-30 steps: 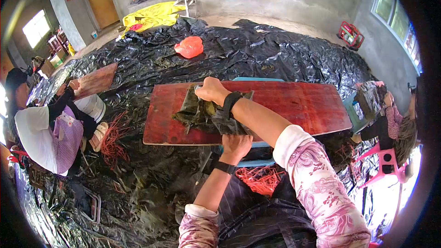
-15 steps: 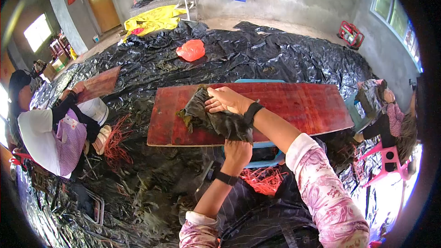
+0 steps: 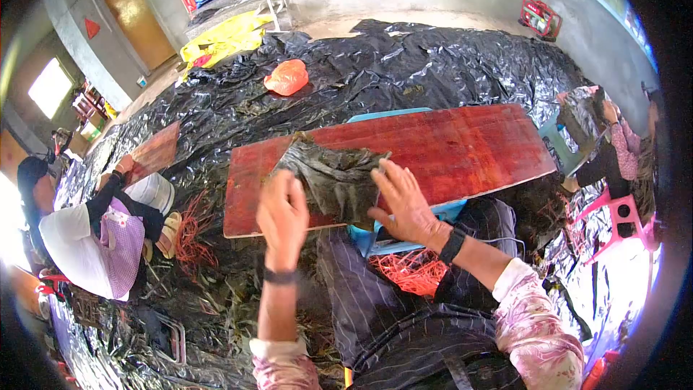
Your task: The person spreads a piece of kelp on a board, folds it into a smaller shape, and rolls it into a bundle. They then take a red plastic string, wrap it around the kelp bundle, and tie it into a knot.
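Observation:
A dark, wrinkled, leaf-like sheet [image 3: 336, 177] lies spread on the red-brown board [image 3: 462, 144], and its near end hangs over the front edge. My left hand [image 3: 283, 206] is at the sheet's left side, over the board's near edge; motion smears its fingers. At the sheet's right edge is my right hand [image 3: 410, 209], fingers spread and thumb apart, with the fingertips right at the material. Beneath the board shows a light blue stool [image 3: 382, 244]. A bundle of red-orange strings [image 3: 411, 271] sits below it, between my knees.
Black plastic sheeting [image 3: 346, 65] covers the floor. A person [image 3: 94, 238] sits at left with another board [image 3: 155, 152]; red strings [image 3: 193, 238] lie beside them. At right are another person's sleeve [image 3: 624, 148] and a pink stool [image 3: 617, 220]. An orange plastic bag [image 3: 287, 77] lies beyond the board.
The bunched dark sheet is now spread flatter on the board. My left hand has moved from the near edge to the sheet's left; my right hand has come off its top to the right edge.

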Demonstrator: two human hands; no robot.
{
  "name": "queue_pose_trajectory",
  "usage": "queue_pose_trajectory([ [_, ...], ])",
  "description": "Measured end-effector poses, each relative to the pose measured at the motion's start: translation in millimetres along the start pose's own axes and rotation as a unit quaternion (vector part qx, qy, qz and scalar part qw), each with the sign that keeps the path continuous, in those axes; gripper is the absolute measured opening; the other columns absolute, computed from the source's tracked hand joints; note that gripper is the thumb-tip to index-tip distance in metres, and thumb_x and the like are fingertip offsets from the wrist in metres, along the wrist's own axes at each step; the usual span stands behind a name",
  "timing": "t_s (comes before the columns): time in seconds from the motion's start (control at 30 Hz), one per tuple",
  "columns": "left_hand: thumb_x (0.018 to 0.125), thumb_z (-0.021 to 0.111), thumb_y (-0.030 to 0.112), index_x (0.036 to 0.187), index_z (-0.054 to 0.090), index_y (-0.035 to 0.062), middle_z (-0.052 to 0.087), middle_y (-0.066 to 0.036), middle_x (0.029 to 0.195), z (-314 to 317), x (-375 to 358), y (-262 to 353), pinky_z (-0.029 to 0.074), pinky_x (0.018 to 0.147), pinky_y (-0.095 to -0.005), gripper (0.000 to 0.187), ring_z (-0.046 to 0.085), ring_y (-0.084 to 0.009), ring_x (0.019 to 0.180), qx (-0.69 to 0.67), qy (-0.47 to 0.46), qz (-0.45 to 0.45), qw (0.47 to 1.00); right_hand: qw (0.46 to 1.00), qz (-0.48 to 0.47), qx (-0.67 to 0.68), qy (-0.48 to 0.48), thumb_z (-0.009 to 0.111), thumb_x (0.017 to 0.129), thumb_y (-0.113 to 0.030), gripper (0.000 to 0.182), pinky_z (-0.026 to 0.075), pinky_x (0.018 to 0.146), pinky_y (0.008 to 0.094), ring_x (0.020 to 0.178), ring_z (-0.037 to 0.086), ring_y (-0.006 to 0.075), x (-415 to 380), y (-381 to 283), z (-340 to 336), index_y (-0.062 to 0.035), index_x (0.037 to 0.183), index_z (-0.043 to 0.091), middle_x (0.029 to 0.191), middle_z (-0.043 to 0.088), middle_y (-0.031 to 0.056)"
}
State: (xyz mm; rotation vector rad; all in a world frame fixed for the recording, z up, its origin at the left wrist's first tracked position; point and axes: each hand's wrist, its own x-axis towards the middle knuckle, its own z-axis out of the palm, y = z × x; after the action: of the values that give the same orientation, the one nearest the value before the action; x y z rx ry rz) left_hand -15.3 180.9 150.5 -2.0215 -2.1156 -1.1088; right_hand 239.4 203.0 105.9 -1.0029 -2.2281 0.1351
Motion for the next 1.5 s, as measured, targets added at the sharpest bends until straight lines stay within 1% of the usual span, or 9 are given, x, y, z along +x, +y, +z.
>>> queue_pose_trajectory([
  [0.13,0.097,0.053,0.035,0.127,0.056,-0.0003,0.053,-0.022,0.136,57,54,-81,0.039,0.106,-0.0472,0.046,0.046,-0.0365,0.131,0.039,0.089,-0.002,0.995,0.993,-0.033,-0.068,-0.095,0.075,0.075,-0.045,0.087,0.026,0.11,0.0646,0.139,0.028,0.0466,-5,-18,5,-0.0173,0.147,0.035,0.153,0.027,0.0192],
  [0.2,0.093,0.059,0.039,0.125,0.059,0.002,0.056,-0.02,0.132,70,65,-91,0.042,0.103,-0.0488,0.049,0.05,-0.0367,0.126,-0.038,-0.043,-0.11,0.992,0.988,-0.047,-0.111,-0.099,0.073,0.074,-0.05,0.083,0.026,0.11,0.0639,0.138,0.03,0.0446,-1,-11,14,-0.0187,0.144,0.041,0.152,0.031,0.0151],
  [0.37,0.085,0.068,0.035,0.116,0.065,0.0075,0.064,-0.018,0.119,63,59,-70,0.047,0.092,-0.0465,0.042,0.061,-0.0355,0.109,0.011,-0.053,-0.106,0.993,0.98,-0.098,-0.13,-0.112,0.071,0.076,-0.05,0.068,0.027,0.11,0.062,0.137,0.034,0.037,6,16,5,-0.02,0.134,0.053,0.146,0.041,0.009],
  [0.5,0.078,0.074,0.037,0.108,0.066,0.0046,0.069,-0.018,0.105,80,29,-56,0.05,0.086,-0.043,0.045,0.066,-0.0351,0.098,-0.086,-0.046,-0.153,0.983,0.963,-0.121,-0.221,-0.095,0.066,0.078,-0.03,0.039,0.028,0.11,0.0553,0.127,0.044,0.0272,9,57,-37,-0.02,0.115,0.063,0.132,0.053,0.0034],
  [0.67,0.084,0.071,0.037,0.105,0.064,0.0061,0.066,-0.014,0.101,64,-1,28,0.049,0.08,-0.0422,0.038,0.064,-0.0329,0.094,-0.006,-0.05,-0.088,0.995,0.969,-0.026,-0.233,-0.081,0.062,0.077,-0.011,0.047,0.029,0.11,0.0554,0.126,0.046,0.0317,0,97,-75,-0.014,0.124,0.06,0.132,0.053,0.009],
  [0.83,0.083,0.073,0.037,0.1,0.063,0.0059,0.059,-0.012,0.1,69,-12,43,0.047,0.08,-0.0444,0.037,0.06,-0.0332,0.095,0.046,0.01,-0.059,0.997,0.997,-0.009,0.019,0.072,0.058,0.087,-0.019,0.023,0.05,0.083,0.0467,0.091,0.064,0.036,18,43,-51,-0.0018,0.101,0.065,0.093,0.067,0.0179],
  [1.2,0.089,0.063,0.012,0.1,0.066,0.0014,0.067,-0.016,0.096,74,-11,58,0.048,0.078,-0.0412,0.016,0.062,-0.0323,0.089,-0.241,0.02,-0.106,0.964,0.964,0.184,0.162,-0.099,0.056,0.089,-0.056,0.058,0.051,0.075,0.0501,0.087,0.064,0.0431,68,5,5,0.0009,0.087,0.064,0.085,0.066,0.0261],
  [1.27,0.093,0.056,0.006,0.109,0.064,-0.0013,0.067,-0.007,0.098,79,-17,67,0.047,0.081,-0.0307,0.02,0.061,-0.0176,0.09,-0.327,-0.008,-0.106,0.939,0.961,0.209,0.164,-0.076,0.058,0.084,-0.066,0.07,0.05,0.075,0.0505,0.087,0.064,0.0443,68,8,1,0.0034,0.084,0.063,0.085,0.065,0.028],
  [1.5,0.098,0.056,0.012,0.122,0.063,0.0027,0.068,-0.004,0.113,56,-14,87,0.046,0.067,-0.0212,0.027,0.062,-0.0083,0.097,-0.495,-0.038,-0.143,0.856,0.94,0.184,0.287,0.006,0.065,0.089,-0.031,0.036,0.047,0.063,0.0439,0.065,0.06,0.0364,57,35,-16,0.0037,0.082,0.063,0.073,0.06,0.0257],
])
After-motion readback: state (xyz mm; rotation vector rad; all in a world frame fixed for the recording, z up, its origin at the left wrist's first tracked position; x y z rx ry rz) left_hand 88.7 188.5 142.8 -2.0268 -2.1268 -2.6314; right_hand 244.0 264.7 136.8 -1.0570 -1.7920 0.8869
